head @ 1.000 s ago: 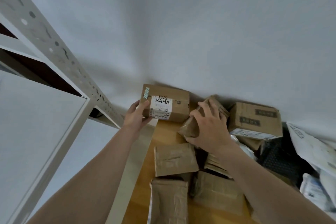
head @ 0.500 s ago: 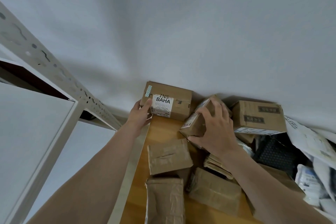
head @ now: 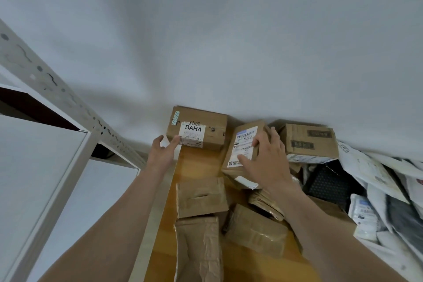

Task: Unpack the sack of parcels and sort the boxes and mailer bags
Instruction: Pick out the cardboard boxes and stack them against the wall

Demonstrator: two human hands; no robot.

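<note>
the right hand (head: pixel 265 165) is grasping a small labelled box (head: pixel 242 144): the fingers are curling over its far edge and the thumb is pressing on the white shipping label. this box is tilting, and i cannot tell whether its near end is resting on the brown paper parcels (head: pixel 201 197) below it. it is just beside the baha box (head: pixel 212 137), which is standing on the wooden desk (head: pixel 196 165) against the wall. the left hand (head: pixel 163 152) is released. its straight fingers are touching the near left corner of the baha box and are holding nothing. a third box (head: pixel 309 142) is standing at the right, also near the wall, and the white mailer bags (head: pixel 375 176) are lying in a heap further right.

i am judging that the step is putting the labelled box into the row of boxes, between the baha box and the third box. the gap is looking narrow, so the box should be levelled first, then lowered flat on the desk and pushed gently to the wall. the left hand should be steadying the baha box, because it is standing close to the desk edge and a side push could be moving it off.
</note>
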